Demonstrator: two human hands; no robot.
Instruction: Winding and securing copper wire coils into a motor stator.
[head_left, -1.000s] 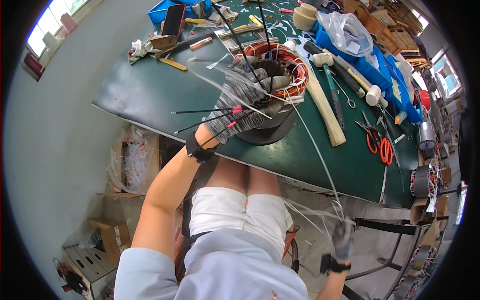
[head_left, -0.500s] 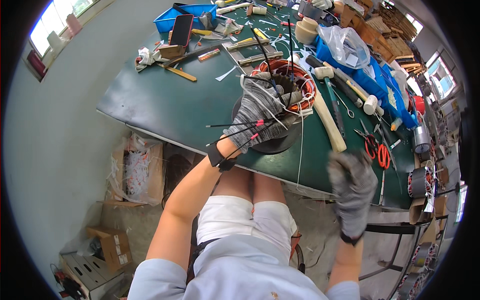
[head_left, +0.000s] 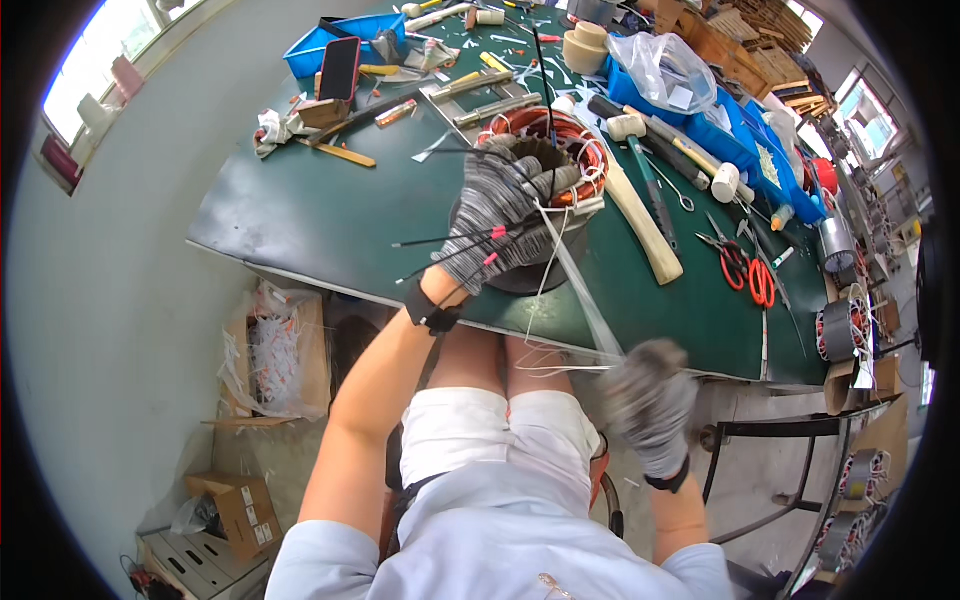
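Head view has the left hand [head_left: 500, 200] clamped on the near-left of the copper coil [head_left: 590, 145], toward the near side of the green table [head_left: 330, 210], and the blurred right hand [head_left: 650, 400] seemingly closed on white cord [head_left: 583, 290] — likely a lacing step, calling for steady tension.

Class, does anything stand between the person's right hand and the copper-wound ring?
Nothing solid visibly blocks the right hand from the copper-wound ring; white cord spans the gap, crossing the near edge of the green table. The left hand covers the ring's near-left side, while the pale wooden handle lies right of that path.
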